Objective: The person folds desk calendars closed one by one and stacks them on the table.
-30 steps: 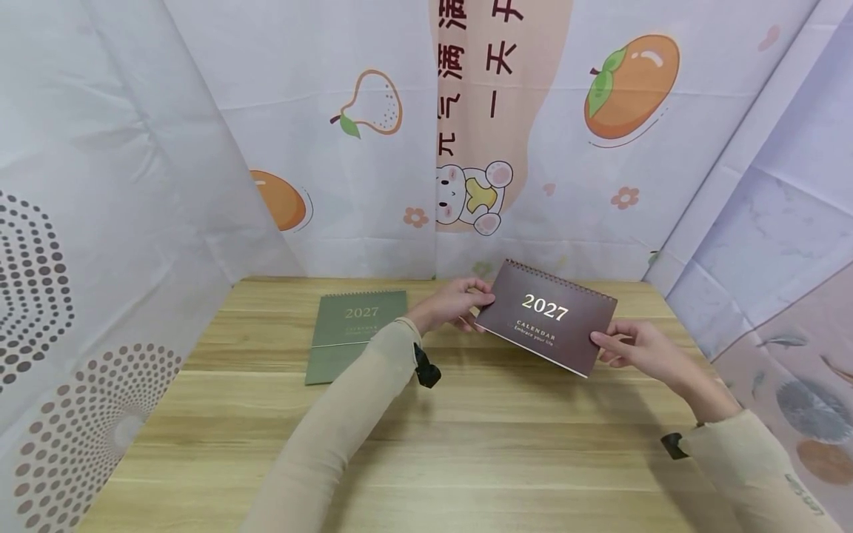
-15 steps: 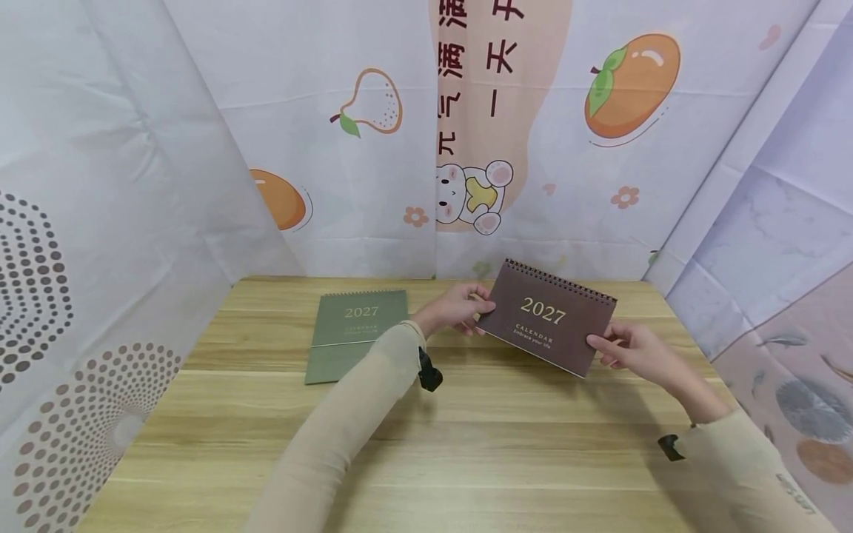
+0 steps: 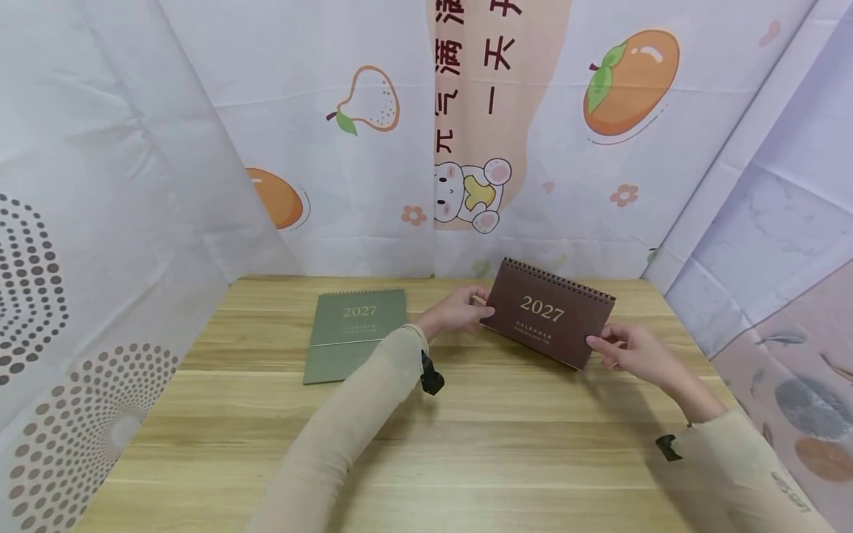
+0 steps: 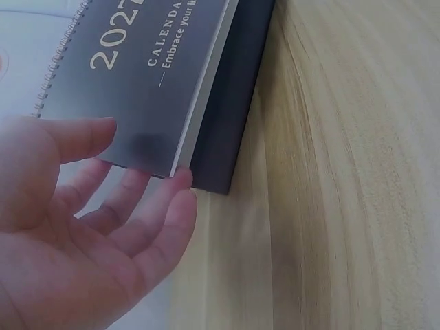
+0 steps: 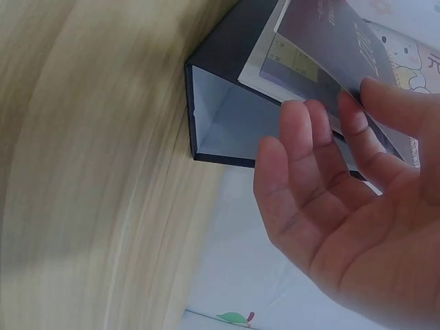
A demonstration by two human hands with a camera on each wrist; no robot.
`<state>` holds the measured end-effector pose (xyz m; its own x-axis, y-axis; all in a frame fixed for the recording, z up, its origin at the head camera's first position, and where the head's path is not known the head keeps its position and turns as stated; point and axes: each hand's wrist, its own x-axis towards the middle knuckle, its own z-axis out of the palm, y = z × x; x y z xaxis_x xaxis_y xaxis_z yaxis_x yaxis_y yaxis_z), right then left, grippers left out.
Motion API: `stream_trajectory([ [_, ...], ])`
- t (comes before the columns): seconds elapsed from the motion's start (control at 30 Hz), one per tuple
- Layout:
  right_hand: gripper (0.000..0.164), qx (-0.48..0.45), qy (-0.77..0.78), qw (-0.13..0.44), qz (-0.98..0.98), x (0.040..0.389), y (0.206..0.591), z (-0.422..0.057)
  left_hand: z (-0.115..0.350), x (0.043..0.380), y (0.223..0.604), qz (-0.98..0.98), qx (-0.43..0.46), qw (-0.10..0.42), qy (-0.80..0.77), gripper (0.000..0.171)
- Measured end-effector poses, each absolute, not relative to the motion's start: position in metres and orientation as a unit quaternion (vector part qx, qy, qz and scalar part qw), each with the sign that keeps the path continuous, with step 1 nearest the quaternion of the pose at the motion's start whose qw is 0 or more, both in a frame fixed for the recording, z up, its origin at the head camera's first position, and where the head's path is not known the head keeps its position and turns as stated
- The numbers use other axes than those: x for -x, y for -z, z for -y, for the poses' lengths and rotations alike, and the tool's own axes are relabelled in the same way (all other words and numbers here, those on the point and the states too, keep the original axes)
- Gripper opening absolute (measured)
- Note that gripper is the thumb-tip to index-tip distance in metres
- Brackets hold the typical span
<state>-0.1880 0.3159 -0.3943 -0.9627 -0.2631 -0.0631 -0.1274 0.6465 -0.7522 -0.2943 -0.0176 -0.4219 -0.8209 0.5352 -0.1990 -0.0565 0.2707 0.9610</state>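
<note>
A dark brown desk calendar (image 3: 536,314) with "2027" in gold lettering stands tent-like at the back right of the table, its spiral binding along the top. My left hand (image 3: 460,309) holds its left edge, thumb over the front cover and fingers at the side and lower corner (image 4: 172,180). At the right edge, my right hand (image 3: 633,352) pinches the front cover (image 5: 330,41) between thumb and index finger. That cover stands away from the pages (image 5: 265,62) in the right wrist view, which also shows the hollow triangular stand (image 5: 227,113).
A green 2027 calendar (image 3: 356,318) lies flat on the wooden table (image 3: 466,459) at the left, partly overlapped by my left sleeve (image 3: 360,414). Printed cloth walls (image 3: 373,178) enclose the table at the back and both sides.
The brown calendar's front cover has swung back slightly toward its stand, its lower edge rising a little in view. Both hands stay at its side edges. The green calendar has not moved.
</note>
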Motion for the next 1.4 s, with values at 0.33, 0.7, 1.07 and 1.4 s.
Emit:
stream_trajectory([
  [0.33,0.034,0.097,0.386,0.097,-0.912,0.187,0.397,-0.317,0.016,0.293,0.424,-0.761,-0.163,0.243,-0.579,0.033],
  [0.7,0.043,0.071,0.386,0.142,-0.909,0.186,0.4,-0.32,0.017,0.291,0.425,-0.758,-0.158,0.256,-0.579,0.036],
  [1.07,0.042,0.087,0.37,0.13,-0.916,0.186,0.401,-0.316,0.019,0.288,0.425,-0.767,-0.162,0.255,-0.566,0.044],
  [1.4,0.031,0.109,0.378,0.109,-0.913,0.191,0.407,-0.315,0.017,0.294,0.428,-0.795,-0.147,0.226,-0.543,0.063],
])
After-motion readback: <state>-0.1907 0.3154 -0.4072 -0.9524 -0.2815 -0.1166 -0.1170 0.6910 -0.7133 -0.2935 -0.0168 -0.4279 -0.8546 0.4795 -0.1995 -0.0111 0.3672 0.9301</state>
